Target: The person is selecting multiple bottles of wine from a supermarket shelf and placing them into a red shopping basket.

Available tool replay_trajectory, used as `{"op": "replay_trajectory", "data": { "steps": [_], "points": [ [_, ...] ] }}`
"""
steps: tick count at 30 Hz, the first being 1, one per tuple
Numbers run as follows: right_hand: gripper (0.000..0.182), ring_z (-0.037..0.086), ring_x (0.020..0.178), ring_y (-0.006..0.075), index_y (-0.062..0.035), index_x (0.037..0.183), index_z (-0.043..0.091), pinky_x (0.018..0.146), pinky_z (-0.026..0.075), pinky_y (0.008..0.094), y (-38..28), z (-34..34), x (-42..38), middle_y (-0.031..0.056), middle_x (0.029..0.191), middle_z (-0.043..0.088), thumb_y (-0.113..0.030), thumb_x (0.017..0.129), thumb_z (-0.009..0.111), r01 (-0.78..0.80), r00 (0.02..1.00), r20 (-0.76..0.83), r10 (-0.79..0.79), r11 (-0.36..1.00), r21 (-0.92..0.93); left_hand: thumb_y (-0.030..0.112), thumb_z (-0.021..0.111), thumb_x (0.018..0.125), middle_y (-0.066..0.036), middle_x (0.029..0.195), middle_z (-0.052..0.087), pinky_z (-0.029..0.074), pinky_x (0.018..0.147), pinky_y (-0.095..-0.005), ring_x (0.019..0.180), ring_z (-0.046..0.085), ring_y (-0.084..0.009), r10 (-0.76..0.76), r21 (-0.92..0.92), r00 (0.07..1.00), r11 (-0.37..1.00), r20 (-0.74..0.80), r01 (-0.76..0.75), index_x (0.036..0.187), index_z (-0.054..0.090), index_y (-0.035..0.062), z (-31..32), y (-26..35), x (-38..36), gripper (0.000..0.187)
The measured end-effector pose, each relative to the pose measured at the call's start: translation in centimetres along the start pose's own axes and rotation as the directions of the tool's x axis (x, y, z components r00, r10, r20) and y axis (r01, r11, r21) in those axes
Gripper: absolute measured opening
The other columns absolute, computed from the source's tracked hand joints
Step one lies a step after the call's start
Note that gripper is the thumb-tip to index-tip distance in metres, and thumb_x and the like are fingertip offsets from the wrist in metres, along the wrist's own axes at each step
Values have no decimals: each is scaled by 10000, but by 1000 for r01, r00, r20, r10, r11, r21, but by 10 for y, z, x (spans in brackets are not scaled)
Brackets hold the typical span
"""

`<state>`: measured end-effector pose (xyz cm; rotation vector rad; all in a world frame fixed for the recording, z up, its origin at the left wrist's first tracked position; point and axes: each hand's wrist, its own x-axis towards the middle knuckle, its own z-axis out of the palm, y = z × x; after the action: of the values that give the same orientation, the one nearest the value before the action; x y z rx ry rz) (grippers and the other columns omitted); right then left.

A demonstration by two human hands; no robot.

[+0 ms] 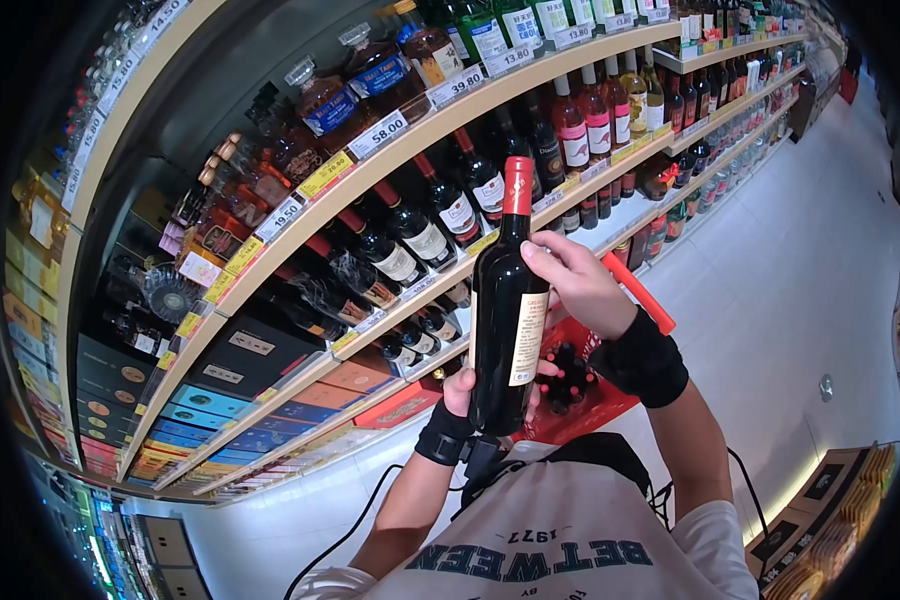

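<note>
A dark wine bottle (498,310) with a red capped neck and a cream label stands nearly upright in front of my chest. My left hand (458,392) grips it around the base, partly hidden behind the glass. Near the bottle's shoulder, my right hand (582,285) holds it with the thumb against the glass. Both wrists wear black bands. Below and behind my right hand sits a red basket (610,405) with several dark, red-capped bottles (567,378) inside.
Long shelves (410,130) of bottles and price tags curve along the left and ahead. Boxed goods (260,345) fill the lower left shelves. Pale tiled floor (770,300) runs along the right. Another display (820,520) stands at the lower right. A black cable hangs near my body.
</note>
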<state>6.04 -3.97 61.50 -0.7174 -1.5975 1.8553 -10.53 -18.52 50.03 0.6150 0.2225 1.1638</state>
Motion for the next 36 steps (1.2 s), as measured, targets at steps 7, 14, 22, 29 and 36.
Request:
{"op": "replay_trajectory", "data": {
  "steps": [7,14,22,29,36],
  "points": [
    [351,598,961,99,28,1108,642,895,450,264,30,-20,10,41,997,666,-288,1046,503,105,988,108,-111,993,57,111,859,679,-138,1357,556,471,1058,-402,1218,596,-252,166,529,920,847,-355,51,1513,270,27,21,3,2,1025],
    [313,615,823,107,0,1103,679,755,494,274,57,-24,13,14,954,646,-274,951,688,6,991,-130,-25,989,-147,70,899,663,-115,1219,602,478,1016,-363,1129,620,-197,395,862,845,486,-361,141,1321,377,11,-15,-7,-4,842],
    [426,701,875,142,-31,1240,669,654,610,306,87,1,4,73,1031,717,-289,909,743,-353,918,-181,352,935,28,226,933,638,-212,1226,629,541,944,-412,1122,660,-286,400,943,864,7,-307,332,1349,403,0,-86,-1,-34,915],
    [463,672,887,146,-25,1344,619,758,554,276,156,10,-21,99,1071,709,-219,936,719,-376,904,-244,351,924,-64,278,921,615,-183,1279,612,528,970,-420,1144,638,-343,230,927,911,-74,-343,368,1402,489,56,-134,-18,-49,925],
    [498,703,903,167,-19,1327,629,673,620,283,239,25,-60,130,1175,667,-240,895,743,-481,782,-326,531,847,227,243,904,602,-160,1250,617,520,970,-431,1141,621,-353,53,943,945,-71,-323,326,1368,501,74,-191,-61,-85,882]
  ]
}}
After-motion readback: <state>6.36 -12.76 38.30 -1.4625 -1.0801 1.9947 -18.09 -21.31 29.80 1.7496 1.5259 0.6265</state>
